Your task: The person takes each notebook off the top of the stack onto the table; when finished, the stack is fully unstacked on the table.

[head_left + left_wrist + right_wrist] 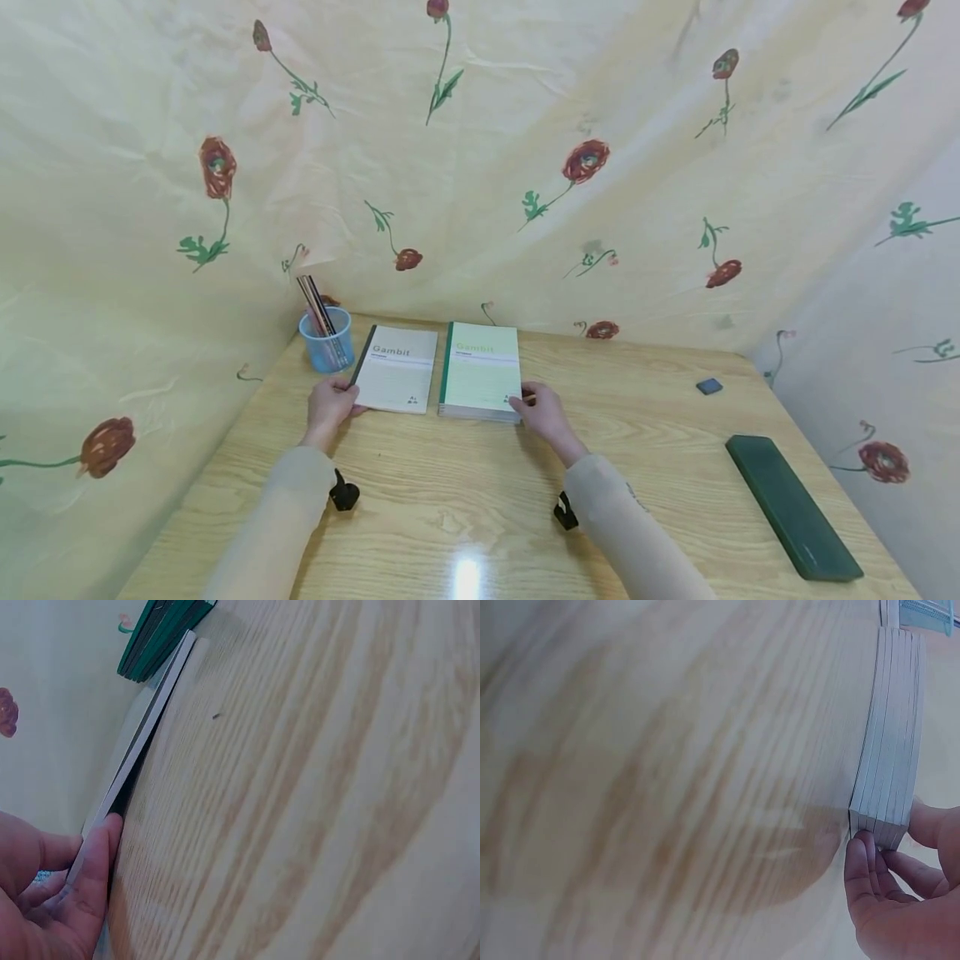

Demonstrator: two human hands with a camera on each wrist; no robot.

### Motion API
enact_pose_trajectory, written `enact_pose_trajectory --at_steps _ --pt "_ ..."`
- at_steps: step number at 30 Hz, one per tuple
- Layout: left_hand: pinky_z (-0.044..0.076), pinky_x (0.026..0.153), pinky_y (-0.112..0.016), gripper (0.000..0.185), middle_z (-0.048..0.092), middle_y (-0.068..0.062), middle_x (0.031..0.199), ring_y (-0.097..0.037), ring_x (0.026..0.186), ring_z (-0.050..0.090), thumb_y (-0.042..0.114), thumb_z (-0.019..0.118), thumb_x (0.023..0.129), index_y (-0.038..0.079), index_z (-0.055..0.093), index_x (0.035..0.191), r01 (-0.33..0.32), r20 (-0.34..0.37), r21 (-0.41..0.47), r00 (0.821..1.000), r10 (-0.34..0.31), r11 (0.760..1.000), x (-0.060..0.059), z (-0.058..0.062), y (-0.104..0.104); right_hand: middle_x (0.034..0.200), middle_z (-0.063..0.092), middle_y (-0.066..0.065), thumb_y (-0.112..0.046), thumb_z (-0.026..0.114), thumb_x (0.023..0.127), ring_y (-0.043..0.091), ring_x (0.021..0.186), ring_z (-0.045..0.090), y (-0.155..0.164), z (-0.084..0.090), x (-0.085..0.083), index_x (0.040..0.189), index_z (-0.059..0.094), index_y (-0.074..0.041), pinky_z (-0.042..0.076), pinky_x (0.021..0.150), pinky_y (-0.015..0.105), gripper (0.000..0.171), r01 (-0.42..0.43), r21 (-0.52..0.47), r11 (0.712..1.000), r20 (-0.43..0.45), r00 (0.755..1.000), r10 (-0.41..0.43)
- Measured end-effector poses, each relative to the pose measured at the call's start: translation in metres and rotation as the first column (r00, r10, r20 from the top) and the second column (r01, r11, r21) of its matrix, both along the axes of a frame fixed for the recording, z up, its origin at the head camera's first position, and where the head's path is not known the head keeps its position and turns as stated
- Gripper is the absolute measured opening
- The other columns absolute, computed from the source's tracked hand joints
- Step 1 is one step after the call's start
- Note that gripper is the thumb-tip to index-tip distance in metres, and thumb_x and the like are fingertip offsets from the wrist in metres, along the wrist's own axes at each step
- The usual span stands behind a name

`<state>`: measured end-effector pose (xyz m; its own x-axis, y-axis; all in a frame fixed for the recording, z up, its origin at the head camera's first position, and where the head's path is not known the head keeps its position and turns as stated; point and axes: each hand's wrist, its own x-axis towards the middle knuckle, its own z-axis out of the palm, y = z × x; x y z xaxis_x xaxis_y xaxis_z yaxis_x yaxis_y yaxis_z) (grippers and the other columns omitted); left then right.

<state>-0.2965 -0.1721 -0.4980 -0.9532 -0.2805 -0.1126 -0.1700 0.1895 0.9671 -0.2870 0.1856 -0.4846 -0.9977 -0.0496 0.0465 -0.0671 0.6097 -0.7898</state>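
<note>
At the far left of the wooden table (465, 508) we see a blue pen cup (327, 340) with pencils standing in it, and just to its right lies the white notebook (396, 367), flat, black spine toward the cup. Our left hand (330, 404) pinches that notebook's near left corner, the thumb lying along its edge in the left wrist view, so it is clamped on the white notebook. Just beside it, a narrow gap between them, rests a stack of green notebooks (481, 370), several deep in the right wrist view. Our right hand (542, 408) grips the stack's near right corner, fingers curled round the bottom edge. We judge both piles already set side by side and roughly squared, with only final straightening or a lift left to do. Farther right, well apart, sit a small grey eraser (708, 386) and a long dark green case (792, 506), neither touched
</note>
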Motion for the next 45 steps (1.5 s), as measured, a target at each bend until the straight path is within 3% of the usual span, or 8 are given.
enact_pose_trajectory --at_steps 3,6,10,22,31,38,41,45 --pt "0.056 0.064 -0.025 0.03 0.064 -0.027 0.097 -0.012 0.056 0.064 0.007 0.059 0.094 -0.016 0.058 0.115 0.001 0.001 -0.165 1.0 -0.001 0.986 0.002 0.002 -0.001 0.111 0.063 0.018 -0.01 0.063 0.098 0.029 0.097 0.062 0.0 0.0 0.0 0.123 0.061 0.009 0.055 0.075 0.036 0.031 -0.001 0.005 1.0 -0.009 1.0 0.001" --pt "0.05 0.07 -0.034 0.029 0.068 -0.02 0.092 -0.021 0.068 0.065 0.015 0.062 0.094 -0.009 0.064 0.11 -0.013 0.011 -0.34 1.0 0.017 0.941 0.004 0.003 -0.001 0.11 0.064 0.019 -0.009 0.062 0.098 0.03 0.096 0.062 0.0 -0.002 -0.001 0.122 0.061 0.01 0.055 0.075 0.035 0.03 -0.002 0.016 1.0 -0.023 1.0 0.002" --pt "0.046 0.077 -0.046 0.028 0.068 -0.018 0.094 -0.034 0.084 0.061 0.02 0.063 0.093 -0.005 0.068 0.106 -0.029 0.021 -0.435 0.999 0.042 0.9 0.006 0.002 -0.002 0.11 0.064 0.019 -0.009 0.062 0.098 0.03 0.096 0.062 0.0 -0.003 -0.001 0.121 0.061 0.01 0.055 0.075 0.035 0.03 -0.002 0.019 1.0 -0.032 0.999 0.003" --pt "0.046 0.078 -0.05 0.029 0.066 -0.023 0.099 -0.038 0.09 0.06 0.021 0.062 0.095 -0.007 0.066 0.104 -0.057 0.021 -0.405 0.997 0.072 0.913 0.011 0.003 -0.003 0.109 0.063 0.019 -0.007 0.063 0.097 0.029 0.095 0.062 0.0 -0.003 -0.001 0.12 0.061 0.011 0.055 0.072 0.033 0.029 -0.008 0.002 1.0 -0.042 0.999 0.008" --pt "0.047 0.079 -0.048 0.031 0.064 -0.023 0.101 -0.037 0.091 0.06 0.024 0.06 0.098 -0.005 0.066 0.106 -0.126 -0.087 -0.348 0.991 0.102 0.929 0.003 0.01 0.009 0.11 0.063 0.019 -0.008 0.063 0.098 0.028 0.094 0.061 0.0 0.001 0.001 0.122 0.061 0.01 0.054 0.071 0.032 0.031 -0.01 -0.005 1.0 -0.02 1.0 0.01" --pt "0.048 0.057 -0.023 0.029 0.063 -0.015 0.09 -0.014 0.062 0.059 0.021 0.062 0.099 -0.006 0.065 0.11 0.039 -0.108 -0.241 0.992 -0.067 0.97 -0.006 0.024 0.037 0.108 0.063 0.019 -0.008 0.062 0.098 0.03 0.095 0.062 0.001 0.001 0.002 0.121 0.06 0.012 0.054 0.071 0.032 0.031 -0.021 0.001 1.0 -0.039 0.999 0.021" --pt "0.049 0.055 -0.021 0.028 0.062 -0.013 0.088 -0.011 0.058 0.06 0.019 0.064 0.098 -0.006 0.066 0.109 0.125 -0.113 -0.225 0.982 -0.154 0.966 -0.008 0.026 0.054 0.11 0.063 0.018 -0.008 0.063 0.098 0.029 0.096 0.061 0.001 0.0 0.0 0.123 0.061 0.01 0.054 0.073 0.034 0.032 -0.007 0.001 1.0 -0.018 1.0 0.007" --pt "0.053 0.059 -0.024 0.025 0.064 -0.013 0.089 -0.015 0.065 0.064 0.017 0.067 0.096 -0.005 0.068 0.107 0.197 -0.139 -0.245 0.962 -0.236 0.949 -0.009 0.023 0.075 0.111 0.063 0.017 -0.009 0.064 0.098 0.028 0.096 0.061 0.001 0.0 -0.001 0.125 0.061 0.009 0.054 0.074 0.034 0.032 0.002 0.008 1.0 0.002 1.0 -0.002"
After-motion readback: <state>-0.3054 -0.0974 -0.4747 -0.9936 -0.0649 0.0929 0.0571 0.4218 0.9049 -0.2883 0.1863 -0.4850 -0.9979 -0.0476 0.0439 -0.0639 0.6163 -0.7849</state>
